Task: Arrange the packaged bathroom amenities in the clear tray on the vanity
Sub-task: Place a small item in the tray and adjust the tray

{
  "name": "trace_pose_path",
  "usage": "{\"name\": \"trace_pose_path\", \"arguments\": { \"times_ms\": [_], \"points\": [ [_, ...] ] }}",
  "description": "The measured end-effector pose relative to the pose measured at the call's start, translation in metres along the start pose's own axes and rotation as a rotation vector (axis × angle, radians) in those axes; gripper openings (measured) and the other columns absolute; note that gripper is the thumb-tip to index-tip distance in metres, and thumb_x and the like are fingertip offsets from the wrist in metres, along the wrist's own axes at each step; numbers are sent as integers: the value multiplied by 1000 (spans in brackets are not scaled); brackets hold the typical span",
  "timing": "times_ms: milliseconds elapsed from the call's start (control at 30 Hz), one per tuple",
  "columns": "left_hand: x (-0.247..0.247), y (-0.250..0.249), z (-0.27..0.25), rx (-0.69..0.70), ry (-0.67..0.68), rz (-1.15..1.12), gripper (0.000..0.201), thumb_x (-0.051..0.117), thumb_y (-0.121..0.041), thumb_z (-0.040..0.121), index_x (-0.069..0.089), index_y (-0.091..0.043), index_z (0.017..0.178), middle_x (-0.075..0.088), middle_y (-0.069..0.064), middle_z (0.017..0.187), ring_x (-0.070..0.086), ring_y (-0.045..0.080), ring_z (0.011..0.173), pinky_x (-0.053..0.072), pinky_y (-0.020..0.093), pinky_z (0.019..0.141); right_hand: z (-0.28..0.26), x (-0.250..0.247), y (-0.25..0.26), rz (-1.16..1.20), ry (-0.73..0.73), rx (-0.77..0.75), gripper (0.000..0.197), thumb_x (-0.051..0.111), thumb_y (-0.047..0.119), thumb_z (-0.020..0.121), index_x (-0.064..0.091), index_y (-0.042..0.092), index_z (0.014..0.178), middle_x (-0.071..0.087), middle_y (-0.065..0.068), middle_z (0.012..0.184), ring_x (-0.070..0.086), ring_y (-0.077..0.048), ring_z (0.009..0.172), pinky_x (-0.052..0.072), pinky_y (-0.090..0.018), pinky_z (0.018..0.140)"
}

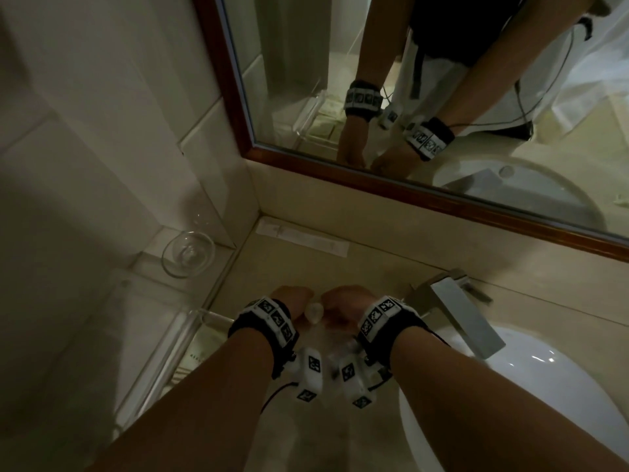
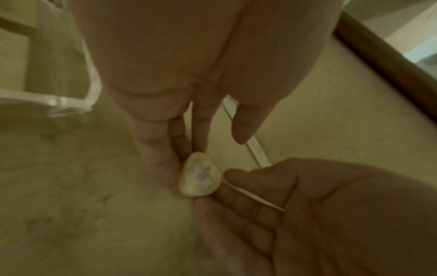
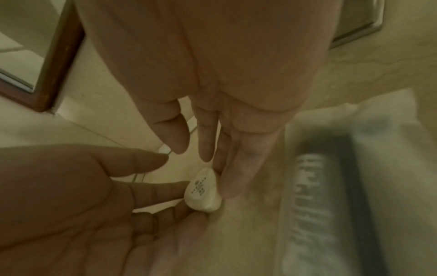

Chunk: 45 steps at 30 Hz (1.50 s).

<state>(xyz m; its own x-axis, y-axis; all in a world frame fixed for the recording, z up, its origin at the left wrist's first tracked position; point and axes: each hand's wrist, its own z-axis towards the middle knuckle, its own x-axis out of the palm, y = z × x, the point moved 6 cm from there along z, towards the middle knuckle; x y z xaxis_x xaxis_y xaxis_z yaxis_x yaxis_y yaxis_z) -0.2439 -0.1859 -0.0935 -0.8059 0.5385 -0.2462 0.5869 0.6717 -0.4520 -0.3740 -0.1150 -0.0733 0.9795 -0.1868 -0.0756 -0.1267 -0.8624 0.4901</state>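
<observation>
A small white soft packet [image 1: 313,313] with dark print sits between my two hands, just above the beige vanity top. My left hand [image 2: 184,155] pinches its upper left edge [image 2: 201,177] with thumb and fingertips. My right hand [image 3: 220,168] pinches its other side [image 3: 203,190] with thumb and fingers. The clear tray [image 1: 183,332] stands to the left of my left wrist, and its corner [image 2: 71,106] shows in the left wrist view. What lies in the tray is mostly hidden by my forearm.
A flat white packet [image 1: 303,238] lies by the back wall. A clear-wrapped item with a dark strip [image 3: 331,196] lies right of the hands. A glass bowl [image 1: 188,253] is at the left. The faucet [image 1: 456,308], basin [image 1: 510,386] and mirror [image 1: 442,97] are nearby.
</observation>
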Motion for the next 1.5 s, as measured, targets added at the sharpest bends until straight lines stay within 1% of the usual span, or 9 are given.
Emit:
{"name": "trace_pose_path", "arguments": {
  "times_ms": [100, 300, 400, 500, 933, 1100, 1233, 1400, 1500],
  "points": [
    [6, -4, -9, 125, 38, 278, 41, 49, -31, 102, 52, -11, 138, 55, 11, 142, 56, 31, 124, 44, 35, 103, 1, 0, 0, 50, 12, -16, 8, 62, 8, 88, 67, 3, 87, 70, -19, 85, 68, -32, 80, 57, -51, 89],
    [-4, 0, -16, 196, 34, -71, 7, 65, -11, 89, 64, -14, 84, 67, 16, 105, 65, 25, 88, 58, 41, 92, -17, -8, 18, 71, -9, -124, 20, 59, 9, 94, 68, 2, 110, 68, -19, 104, 66, -29, 79, 56, -45, 86],
    [-16, -8, -35, 274, 9, 46, 13, 65, -23, 91, 71, -11, 91, 71, 17, 90, 66, 28, 82, 56, 37, 78, -28, -5, 29, 83, -18, -189, 24, 60, 3, 92, 69, 7, 114, 68, -14, 105, 67, -26, 75, 59, -38, 72],
    [-32, -10, -50, 333, 10, -85, 11, 68, -17, 90, 69, -8, 82, 69, 23, 89, 64, 31, 82, 55, 50, 88, -38, 4, 38, 110, -37, -246, 21, 64, 2, 89, 72, 8, 107, 72, -17, 101, 65, -23, 63, 56, -30, 55],
    [-142, 18, -83, 432, -132, -570, 5, 70, -4, 88, 66, -7, 89, 70, 18, 89, 66, 27, 77, 58, 47, 88, -61, 120, 101, -95, 130, -433, 20, 67, 0, 88, 68, 4, 107, 67, -13, 80, 60, -20, 63, 50, -28, 56],
    [-191, 23, -78, 414, -224, -673, 9, 70, -1, 87, 65, -8, 88, 70, 15, 88, 68, 26, 79, 60, 40, 81, -51, 159, 125, -49, 169, -425, 24, 65, -2, 88, 65, 2, 112, 68, -18, 91, 63, -23, 70, 55, -32, 62],
    [-235, 20, -62, 395, -350, -618, 14, 68, 1, 89, 62, -10, 82, 66, 17, 87, 64, 24, 70, 61, 38, 73, -32, 173, 136, 8, 158, -408, 19, 62, -1, 90, 65, 3, 109, 67, -15, 88, 65, -22, 70, 57, -34, 64],
    [-266, 10, -34, 341, -418, -394, 31, 68, -2, 87, 63, 3, 117, 69, 19, 106, 66, 27, 89, 58, 44, 92, -3, 161, 131, 19, 137, -342, 11, 63, 0, 91, 66, 4, 101, 67, -13, 81, 64, -21, 68, 56, -35, 64],
    [-275, -1, -21, 258, -520, -83, 36, 78, -16, 81, 70, -7, 114, 71, 12, 115, 67, 28, 104, 56, 39, 95, 15, 144, 124, 62, 102, -296, 7, 59, 4, 94, 66, 5, 96, 67, -14, 86, 65, -23, 71, 55, -35, 65]
  ]
}}
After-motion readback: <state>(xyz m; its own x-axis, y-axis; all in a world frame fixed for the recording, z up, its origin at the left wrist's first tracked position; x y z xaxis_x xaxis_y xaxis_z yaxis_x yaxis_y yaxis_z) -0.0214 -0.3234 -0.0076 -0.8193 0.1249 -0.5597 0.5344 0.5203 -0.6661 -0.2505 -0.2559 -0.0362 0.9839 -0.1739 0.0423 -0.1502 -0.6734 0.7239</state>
